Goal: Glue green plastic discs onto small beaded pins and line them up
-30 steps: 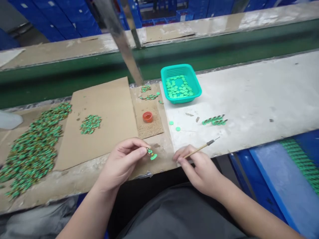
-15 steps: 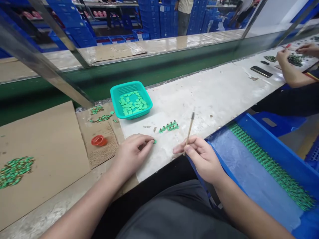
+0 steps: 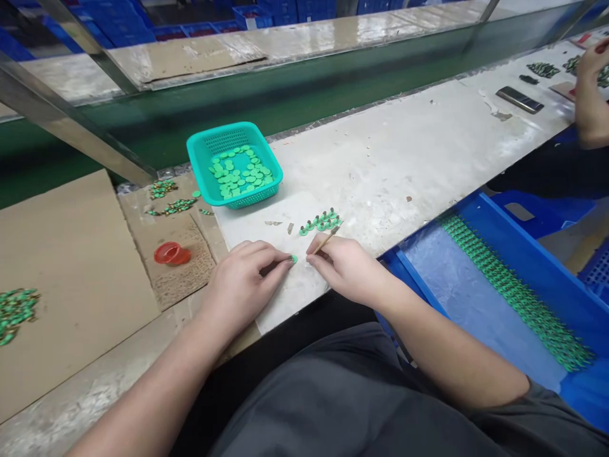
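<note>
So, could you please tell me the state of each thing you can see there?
Left hand: pinching the small piece
Small piece: mostly hidden, green base showing
Right hand: closed on the brush
Brush: held aslant, dark tip raised
Standing figures: on their green bases, in rows
Basket: open, partly filled with discs
Cup: open, contents unclear
Bin: open, partly filled

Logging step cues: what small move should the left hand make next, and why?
Probably stand the small green piece on the white surface and let go: the left hand pinches it at or just above there, and similar pieces stand close by in rows.
</note>
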A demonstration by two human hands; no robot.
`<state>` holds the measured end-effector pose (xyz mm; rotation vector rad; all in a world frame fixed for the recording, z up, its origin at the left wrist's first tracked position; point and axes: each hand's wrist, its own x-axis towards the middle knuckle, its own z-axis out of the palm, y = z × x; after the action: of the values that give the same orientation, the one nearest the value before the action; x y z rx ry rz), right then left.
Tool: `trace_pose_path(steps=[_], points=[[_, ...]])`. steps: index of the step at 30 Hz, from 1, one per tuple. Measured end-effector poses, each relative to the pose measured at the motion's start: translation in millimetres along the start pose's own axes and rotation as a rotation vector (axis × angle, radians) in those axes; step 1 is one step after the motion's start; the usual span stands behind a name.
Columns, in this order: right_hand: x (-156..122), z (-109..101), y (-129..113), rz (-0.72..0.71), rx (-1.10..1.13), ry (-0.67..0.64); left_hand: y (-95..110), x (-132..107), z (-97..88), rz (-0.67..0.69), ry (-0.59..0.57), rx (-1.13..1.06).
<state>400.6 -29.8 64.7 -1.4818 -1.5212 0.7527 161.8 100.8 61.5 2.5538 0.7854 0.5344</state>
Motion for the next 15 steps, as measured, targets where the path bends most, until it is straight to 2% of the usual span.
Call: trace_pose_path(steps=[6,15], points=[[10.2,11.2,4.7,-0.11,-0.065,-0.036,-0.3,-4.2,0.7,0.015,0.005,0.018],[13.8,16.8,10.2,-0.148,-0.098,-0.04,1.9,-5.1,3.1,0.019,0.009,0.035]])
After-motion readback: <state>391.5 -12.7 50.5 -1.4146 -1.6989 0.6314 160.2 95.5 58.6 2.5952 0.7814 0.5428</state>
